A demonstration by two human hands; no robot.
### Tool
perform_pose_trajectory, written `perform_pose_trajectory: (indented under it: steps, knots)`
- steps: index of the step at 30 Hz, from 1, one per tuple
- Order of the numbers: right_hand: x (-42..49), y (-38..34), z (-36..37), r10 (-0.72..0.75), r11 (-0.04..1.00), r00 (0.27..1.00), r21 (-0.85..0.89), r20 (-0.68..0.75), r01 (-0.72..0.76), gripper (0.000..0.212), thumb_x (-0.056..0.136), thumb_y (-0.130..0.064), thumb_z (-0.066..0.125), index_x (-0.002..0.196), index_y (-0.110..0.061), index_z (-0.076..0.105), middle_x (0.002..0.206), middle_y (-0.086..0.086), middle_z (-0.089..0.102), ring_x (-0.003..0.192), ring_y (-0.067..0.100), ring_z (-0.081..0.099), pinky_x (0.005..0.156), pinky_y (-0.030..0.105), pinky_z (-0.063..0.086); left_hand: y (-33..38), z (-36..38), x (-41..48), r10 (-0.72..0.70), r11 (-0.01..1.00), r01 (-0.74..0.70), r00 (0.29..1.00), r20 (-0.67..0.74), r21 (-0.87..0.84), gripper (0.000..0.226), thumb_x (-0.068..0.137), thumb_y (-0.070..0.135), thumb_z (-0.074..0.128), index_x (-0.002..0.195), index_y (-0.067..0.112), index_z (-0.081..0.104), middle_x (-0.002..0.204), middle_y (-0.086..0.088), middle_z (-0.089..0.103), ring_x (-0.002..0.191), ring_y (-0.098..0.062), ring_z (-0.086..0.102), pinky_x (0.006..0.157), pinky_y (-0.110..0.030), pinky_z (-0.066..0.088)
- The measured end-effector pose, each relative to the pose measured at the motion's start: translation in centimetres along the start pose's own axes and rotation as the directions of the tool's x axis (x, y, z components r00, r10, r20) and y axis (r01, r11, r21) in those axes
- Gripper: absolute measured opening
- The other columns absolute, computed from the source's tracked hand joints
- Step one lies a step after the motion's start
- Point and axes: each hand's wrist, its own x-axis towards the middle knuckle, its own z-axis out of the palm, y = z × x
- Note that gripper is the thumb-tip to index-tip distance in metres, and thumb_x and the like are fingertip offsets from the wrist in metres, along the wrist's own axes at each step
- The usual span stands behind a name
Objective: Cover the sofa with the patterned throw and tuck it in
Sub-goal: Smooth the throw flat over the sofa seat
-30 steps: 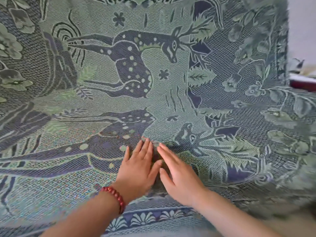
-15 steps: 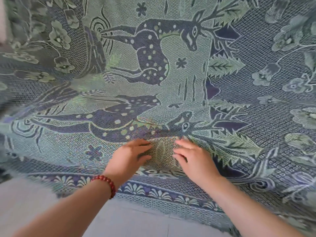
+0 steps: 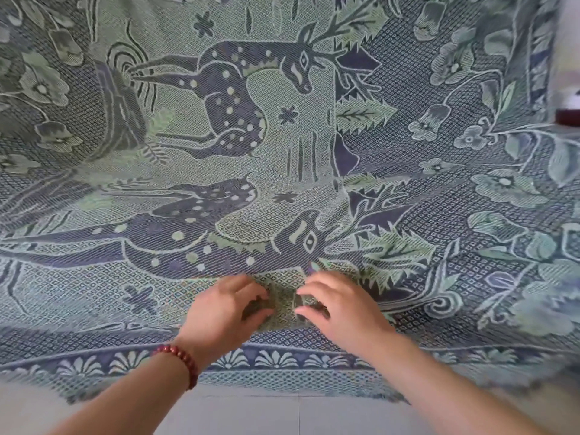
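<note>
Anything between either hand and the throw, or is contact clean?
Nothing visible stands in the way. The left hand and right hand both sit directly on the throw, with fingers curled into a small bunch of fabric between them, near its front edge.

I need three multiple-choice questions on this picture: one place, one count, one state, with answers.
1. Where is the red bead bracelet? A. on the left wrist B. on the right wrist C. on neither wrist
2. How many spotted deer show on the green and blue woven throw? A. one B. two C. four
3. How do the left hand and right hand meet the throw? A. flat, fingers straight B. lifted off it C. fingers curled, gripping a fold
Answers: 1 A, beads circle the left wrist; 2 B, one deer above, one below; 3 C, both hands bunch cloth.
</note>
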Motion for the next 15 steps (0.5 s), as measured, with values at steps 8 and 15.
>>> perform_pose_trajectory:
  steps: [8, 15]
  knots:
    - [-2.1, 2.5, -1.8, 0.184, 0.917, 0.983, -0.364, 0.028, -0.161, 0.041, 0.049, -0.015, 0.090, 0.080, -0.020, 0.064, 0.087, -0.004, 0.059, 0.082, 0.016, 0.059, 0.077, 0.033, 0.056, 4.3, 1.6, 3.0, 0.084, 0.996, -0.083, 0.991, 0.105, -0.017, 0.026, 0.077, 0.044, 0.072, 0.095, 0.027, 0.066, 0.089, 0.013, 0.064, 0.082, -0.010, 0.060, 0.059, -0.020, 0.046]
    - [-3.9, 2.5, -3.1, 0.149, 0.969, 0.968, -0.224, 0.201, -0.103, 0.016, 0.077, -0.019, 0.076, 0.091, -0.017, 0.069, 0.095, -0.004, 0.064, 0.092, 0.012, 0.061, 0.078, 0.026, 0.056, 4.6, 2.6, 2.3, 0.050, 0.994, -0.036, 0.989, 0.136, -0.104, 0.019, 0.064, 0.027, 0.086, 0.070, 0.027, 0.068, 0.067, 0.016, 0.060, 0.055, -0.002, 0.055, 0.043, -0.012, 0.044]
